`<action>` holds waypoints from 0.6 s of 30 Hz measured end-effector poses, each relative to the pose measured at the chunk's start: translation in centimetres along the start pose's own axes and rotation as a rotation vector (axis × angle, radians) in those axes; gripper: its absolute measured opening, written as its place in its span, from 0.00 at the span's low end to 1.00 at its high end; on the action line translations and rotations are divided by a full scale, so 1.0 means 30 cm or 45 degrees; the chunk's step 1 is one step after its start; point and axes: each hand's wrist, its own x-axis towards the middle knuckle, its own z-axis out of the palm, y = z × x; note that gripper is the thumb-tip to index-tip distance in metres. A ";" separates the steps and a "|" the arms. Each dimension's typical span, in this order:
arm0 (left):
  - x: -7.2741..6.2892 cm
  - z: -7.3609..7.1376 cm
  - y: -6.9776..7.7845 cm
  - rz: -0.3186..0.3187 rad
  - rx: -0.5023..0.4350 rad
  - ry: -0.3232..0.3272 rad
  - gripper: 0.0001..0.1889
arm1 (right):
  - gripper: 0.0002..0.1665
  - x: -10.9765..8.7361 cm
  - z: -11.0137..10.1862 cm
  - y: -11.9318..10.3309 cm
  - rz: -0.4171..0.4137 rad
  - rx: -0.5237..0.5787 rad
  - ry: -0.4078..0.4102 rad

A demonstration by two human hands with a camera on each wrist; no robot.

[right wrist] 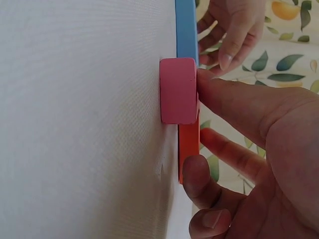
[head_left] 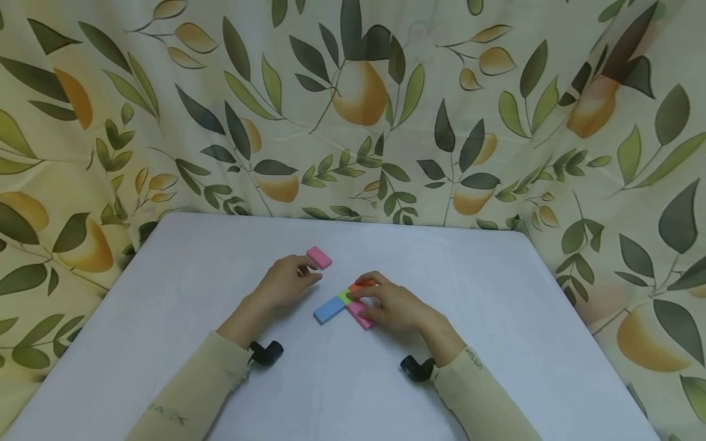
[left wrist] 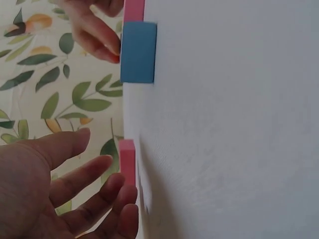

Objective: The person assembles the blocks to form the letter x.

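Observation:
Blue (head_left: 329, 310), lime green (head_left: 344, 296), orange (head_left: 355, 286) and pink (head_left: 360, 315) blocks lie flat together on the white table, green at the junction. Over this group is my right hand (head_left: 401, 309). In the right wrist view its thumb meets the edge of the pink block (right wrist: 178, 91), while loosely bent fingers rest along the orange block (right wrist: 189, 152). A separate pink block (head_left: 319, 257) lies farther back. My left hand (head_left: 282, 282) is beside it, fingers spread and relaxed, fingertips close to the block's side in the left wrist view.
The white-covered table (head_left: 220, 392) ends at a back edge against a curtain (head_left: 353, 141) printed with fruit and leaves. Small black wrist devices sit at the left cuff (head_left: 267, 353) and right cuff (head_left: 417, 369).

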 end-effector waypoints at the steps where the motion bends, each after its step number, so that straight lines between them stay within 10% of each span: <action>1: 0.004 -0.004 -0.001 -0.006 -0.005 0.003 0.14 | 0.23 0.000 0.000 0.000 0.001 0.002 -0.002; 18: 0.069 -0.017 -0.016 0.050 -0.044 0.080 0.20 | 0.23 0.003 0.000 0.004 0.019 0.022 -0.015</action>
